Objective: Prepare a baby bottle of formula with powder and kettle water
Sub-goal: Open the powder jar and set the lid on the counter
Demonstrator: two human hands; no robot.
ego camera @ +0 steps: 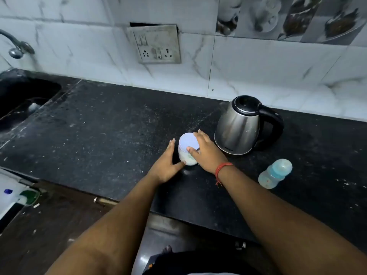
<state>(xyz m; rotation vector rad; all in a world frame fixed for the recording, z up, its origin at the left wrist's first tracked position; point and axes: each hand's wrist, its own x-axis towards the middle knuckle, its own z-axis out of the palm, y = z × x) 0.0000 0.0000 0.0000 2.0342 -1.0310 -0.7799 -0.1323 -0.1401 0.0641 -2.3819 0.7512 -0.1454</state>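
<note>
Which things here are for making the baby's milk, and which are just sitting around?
For the milk: powder jar, held by left hand and right hand; kettle; baby bottle.

Just sitting around: tap, sink, wall socket.

2 bare forearms come in from the bottom edge, with no sleeves in view. The right hand (208,150) has a red thread band (223,167) wound around its wrist, with a loose knotted end hanging below it. The left hand (165,165) wears nothing. Low in the view is dark clothing, possibly trousers, too cropped to tell.
</note>
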